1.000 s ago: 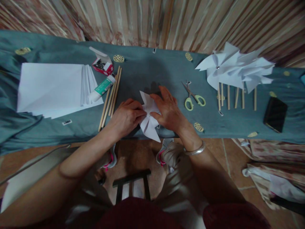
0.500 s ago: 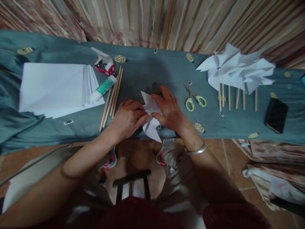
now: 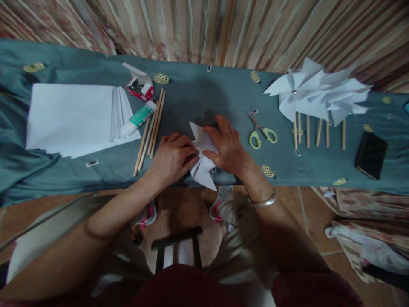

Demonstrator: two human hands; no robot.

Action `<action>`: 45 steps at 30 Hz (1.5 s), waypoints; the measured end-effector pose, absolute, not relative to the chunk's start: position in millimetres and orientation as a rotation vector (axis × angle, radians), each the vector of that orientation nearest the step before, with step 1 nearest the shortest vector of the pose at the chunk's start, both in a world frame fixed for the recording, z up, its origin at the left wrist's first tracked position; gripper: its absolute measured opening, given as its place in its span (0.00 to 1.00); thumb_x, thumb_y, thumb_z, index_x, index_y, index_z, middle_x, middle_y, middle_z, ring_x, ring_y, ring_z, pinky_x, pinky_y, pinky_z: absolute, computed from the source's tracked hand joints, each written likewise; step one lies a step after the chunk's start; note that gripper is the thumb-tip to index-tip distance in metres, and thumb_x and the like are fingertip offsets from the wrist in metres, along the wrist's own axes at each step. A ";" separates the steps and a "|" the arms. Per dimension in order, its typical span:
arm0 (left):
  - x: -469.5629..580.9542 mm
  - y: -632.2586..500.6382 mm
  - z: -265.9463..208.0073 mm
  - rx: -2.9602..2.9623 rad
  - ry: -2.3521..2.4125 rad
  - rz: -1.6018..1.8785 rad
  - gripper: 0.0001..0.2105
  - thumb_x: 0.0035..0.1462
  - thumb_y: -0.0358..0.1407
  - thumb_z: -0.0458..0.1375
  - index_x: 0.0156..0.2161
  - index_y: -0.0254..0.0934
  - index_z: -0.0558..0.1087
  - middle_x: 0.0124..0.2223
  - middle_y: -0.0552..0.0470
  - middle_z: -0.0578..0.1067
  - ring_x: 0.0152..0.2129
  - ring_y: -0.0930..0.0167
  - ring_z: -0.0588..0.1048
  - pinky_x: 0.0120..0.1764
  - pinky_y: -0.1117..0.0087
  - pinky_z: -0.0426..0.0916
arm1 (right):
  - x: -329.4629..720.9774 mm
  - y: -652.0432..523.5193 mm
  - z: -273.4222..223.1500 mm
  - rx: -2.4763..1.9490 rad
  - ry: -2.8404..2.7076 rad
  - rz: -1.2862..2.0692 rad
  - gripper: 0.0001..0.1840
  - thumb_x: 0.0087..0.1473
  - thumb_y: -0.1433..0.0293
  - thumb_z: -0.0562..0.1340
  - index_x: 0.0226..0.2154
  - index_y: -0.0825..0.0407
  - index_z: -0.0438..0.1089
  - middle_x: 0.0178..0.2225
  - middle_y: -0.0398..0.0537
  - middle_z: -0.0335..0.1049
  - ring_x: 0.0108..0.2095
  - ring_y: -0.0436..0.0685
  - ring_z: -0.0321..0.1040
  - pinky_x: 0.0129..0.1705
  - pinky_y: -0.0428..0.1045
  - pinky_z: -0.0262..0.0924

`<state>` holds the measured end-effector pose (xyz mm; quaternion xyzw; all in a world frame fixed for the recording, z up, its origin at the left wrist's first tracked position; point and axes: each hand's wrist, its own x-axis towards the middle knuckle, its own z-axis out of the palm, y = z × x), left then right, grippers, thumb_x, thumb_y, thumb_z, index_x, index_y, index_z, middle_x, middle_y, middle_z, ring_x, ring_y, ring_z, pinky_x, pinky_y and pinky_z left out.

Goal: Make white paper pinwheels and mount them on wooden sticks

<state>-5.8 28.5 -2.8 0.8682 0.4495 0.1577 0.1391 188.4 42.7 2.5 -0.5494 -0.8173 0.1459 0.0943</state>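
A white paper pinwheel point(image 3: 203, 174) with folded points lies near the table's front edge, between my two hands. My left hand point(image 3: 174, 157) has its fingers bent and closed on the pinwheel's left side, thumb close to the centre. From the right, my right hand point(image 3: 227, 147) presses on the paper, its thumb near the centre and its fingers over the upper right blade. Parts of the blades are hidden under the fingers. Green-handled scissors point(image 3: 257, 131) lie to the right of my right hand, blades partly apart. Several wooden sticks point(image 3: 149, 135) rest left of my left hand.
At left, a stack of white paper point(image 3: 72, 115) bears a glue stick point(image 3: 138, 119). Behind it stands an open red box point(image 3: 139, 88) of small metal pieces. Finished pinwheels on sticks point(image 3: 315, 91) lie at right, beside a black phone point(image 3: 371, 154). A curtain point(image 3: 198, 30) hangs behind.
My left thumb has shifted very slightly away from the pinwheel's centre, so a little more of the middle shows. Otherwise both hands and the pinwheel stay in place.
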 end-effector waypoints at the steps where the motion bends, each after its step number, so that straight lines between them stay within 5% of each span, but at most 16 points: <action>1: -5.3 29.1 -3.0 2.511 1.307 0.456 0.11 0.62 0.39 0.56 0.39 0.38 0.80 0.42 0.47 0.77 0.41 0.61 0.70 0.44 0.57 0.62 | 188.4 42.6 2.7 -1.621 -2.422 0.436 0.32 0.54 0.66 0.64 0.60 0.51 0.60 0.70 0.60 0.44 0.70 0.71 0.39 0.66 0.68 0.45; 23: 5.1 38.9 -7.9 2.266 1.488 0.527 0.11 0.57 0.43 0.60 0.36 0.36 0.75 0.37 0.47 0.74 0.40 0.60 0.70 0.43 0.57 0.63 | 186.3 39.4 7.4 -1.610 -2.419 0.444 0.33 0.55 0.65 0.64 0.61 0.52 0.58 0.70 0.59 0.44 0.70 0.71 0.37 0.66 0.67 0.46; 29: 1.2 40.3 -15.2 2.240 1.508 0.645 0.24 0.51 0.47 0.65 0.48 0.33 0.70 0.49 0.40 0.70 0.48 0.56 0.69 0.49 0.55 0.65 | 184.7 40.0 13.2 -1.607 -2.379 0.486 0.44 0.54 0.68 0.64 0.68 0.56 0.45 0.69 0.64 0.47 0.68 0.70 0.46 0.64 0.64 0.53; 32: -0.5 40.1 -18.6 2.193 1.500 0.716 0.31 0.49 0.47 0.66 0.54 0.33 0.65 0.54 0.37 0.68 0.49 0.56 0.69 0.48 0.55 0.67 | 187.0 44.2 12.1 -1.554 -2.351 0.549 0.44 0.53 0.68 0.64 0.68 0.50 0.46 0.67 0.57 0.53 0.66 0.68 0.52 0.63 0.62 0.56; 39: -1.2 42.5 -25.9 2.147 1.454 0.770 0.43 0.47 0.42 0.68 0.64 0.34 0.54 0.54 0.37 0.70 0.49 0.54 0.71 0.46 0.53 0.69 | 192.7 53.6 9.1 -1.574 -2.112 0.854 0.41 0.53 0.67 0.63 0.66 0.53 0.49 0.60 0.57 0.65 0.49 0.61 0.73 0.51 0.55 0.68; 45: -3.8 44.5 -30.2 2.134 1.377 0.814 0.45 0.48 0.42 0.68 0.66 0.35 0.50 0.55 0.36 0.70 0.49 0.56 0.72 0.47 0.53 0.69 | 190.4 55.9 11.1 -1.596 -2.123 0.842 0.37 0.54 0.65 0.63 0.64 0.53 0.54 0.51 0.52 0.74 0.45 0.59 0.75 0.49 0.55 0.69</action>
